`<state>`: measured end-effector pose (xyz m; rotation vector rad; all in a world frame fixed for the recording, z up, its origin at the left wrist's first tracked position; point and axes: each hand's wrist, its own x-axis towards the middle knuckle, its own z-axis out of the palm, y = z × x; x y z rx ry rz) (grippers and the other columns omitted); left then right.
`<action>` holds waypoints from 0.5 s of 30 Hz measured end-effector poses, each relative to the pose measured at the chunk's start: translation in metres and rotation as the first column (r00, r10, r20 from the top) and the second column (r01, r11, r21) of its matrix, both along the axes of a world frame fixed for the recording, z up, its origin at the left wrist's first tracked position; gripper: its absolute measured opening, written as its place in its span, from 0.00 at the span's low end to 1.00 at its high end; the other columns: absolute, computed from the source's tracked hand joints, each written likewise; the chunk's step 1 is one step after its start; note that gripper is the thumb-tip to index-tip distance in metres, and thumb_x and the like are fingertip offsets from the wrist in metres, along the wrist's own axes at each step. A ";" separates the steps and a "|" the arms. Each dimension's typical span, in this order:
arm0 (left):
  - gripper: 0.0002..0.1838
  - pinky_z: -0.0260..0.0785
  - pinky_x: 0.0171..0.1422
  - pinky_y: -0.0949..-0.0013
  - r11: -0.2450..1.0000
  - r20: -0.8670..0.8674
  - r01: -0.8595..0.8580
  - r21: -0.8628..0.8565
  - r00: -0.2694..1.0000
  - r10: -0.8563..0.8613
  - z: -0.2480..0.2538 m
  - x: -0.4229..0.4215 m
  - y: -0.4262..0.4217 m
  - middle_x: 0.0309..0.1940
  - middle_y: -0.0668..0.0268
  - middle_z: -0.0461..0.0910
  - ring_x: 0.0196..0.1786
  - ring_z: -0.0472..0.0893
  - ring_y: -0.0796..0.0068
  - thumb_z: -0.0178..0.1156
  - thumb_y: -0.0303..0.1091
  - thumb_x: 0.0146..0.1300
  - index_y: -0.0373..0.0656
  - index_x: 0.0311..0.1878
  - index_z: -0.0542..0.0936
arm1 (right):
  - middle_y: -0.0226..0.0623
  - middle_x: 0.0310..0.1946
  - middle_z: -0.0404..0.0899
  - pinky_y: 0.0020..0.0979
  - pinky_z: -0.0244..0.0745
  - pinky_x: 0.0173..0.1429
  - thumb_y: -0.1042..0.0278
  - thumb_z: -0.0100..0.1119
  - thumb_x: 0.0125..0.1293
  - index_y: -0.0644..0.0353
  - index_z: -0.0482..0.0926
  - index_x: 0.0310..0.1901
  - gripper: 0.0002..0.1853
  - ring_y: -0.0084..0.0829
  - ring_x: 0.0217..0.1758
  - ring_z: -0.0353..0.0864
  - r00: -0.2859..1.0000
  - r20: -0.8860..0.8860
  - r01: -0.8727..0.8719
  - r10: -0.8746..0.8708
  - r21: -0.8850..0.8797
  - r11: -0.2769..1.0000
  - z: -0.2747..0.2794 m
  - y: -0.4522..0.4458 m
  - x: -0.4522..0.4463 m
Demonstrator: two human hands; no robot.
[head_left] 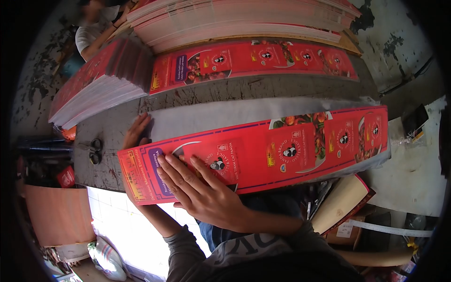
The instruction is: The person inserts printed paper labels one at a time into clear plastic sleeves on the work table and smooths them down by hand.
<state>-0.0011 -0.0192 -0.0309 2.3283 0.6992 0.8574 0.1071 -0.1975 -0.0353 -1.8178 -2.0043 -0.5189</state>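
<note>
A long red printed sheet (253,155) with panda logos and food pictures lies slantwise in front of me, over a clear plastic sleeve (202,115) that shows past its far and near edges. My right hand (202,190) rests flat on the sheet's left half, fingers stretched out, gripping nothing. My left arm passes beneath the sheet's left end. Beyond the far edge there, the fingers of my left hand (137,129) show, stretched out near the sleeve; its palm is hidden under the sheet.
Black-handled scissors (95,150) lie on the worn grey table (108,127). A stack of sleeved red sheets (101,84) stands at the left, and another red sheet (249,61) lies farther back. Behind rises a tall stack (244,23). A person (96,30) is at the far left.
</note>
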 end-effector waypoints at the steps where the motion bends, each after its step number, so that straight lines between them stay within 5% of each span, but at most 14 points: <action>1: 0.19 0.57 0.72 0.59 1.000 0.002 -0.005 0.003 1.000 0.005 -0.002 0.001 -0.001 0.62 0.60 0.72 0.69 0.66 0.62 0.51 0.32 0.66 0.43 0.60 0.75 | 0.36 0.70 0.60 0.45 0.46 0.78 0.36 0.56 0.48 0.59 0.64 0.67 0.47 0.34 0.75 0.54 1.000 0.002 -0.005 0.005 0.003 1.000 0.000 -0.001 0.000; 7: 0.19 0.57 0.72 0.59 0.996 0.118 -0.026 -0.087 0.992 0.036 -0.005 0.001 -0.003 0.62 0.60 0.72 0.69 0.66 0.62 0.51 0.30 0.66 0.42 0.60 0.75 | 0.35 0.69 0.62 0.46 0.46 0.78 0.37 0.56 0.53 0.56 0.66 0.66 0.43 0.33 0.74 0.55 1.000 -0.028 -0.007 0.007 0.025 1.000 0.000 -0.001 0.000; 15: 0.21 0.58 0.71 0.62 0.999 -0.005 -0.049 0.017 0.999 0.049 0.004 0.002 -0.007 0.63 0.59 0.72 0.69 0.66 0.65 0.50 0.21 0.61 0.40 0.59 0.75 | 0.34 0.69 0.62 0.46 0.47 0.77 0.48 0.51 0.62 0.55 0.67 0.66 0.32 0.32 0.74 0.56 0.998 0.056 0.003 -0.007 0.059 0.998 -0.004 -0.001 0.001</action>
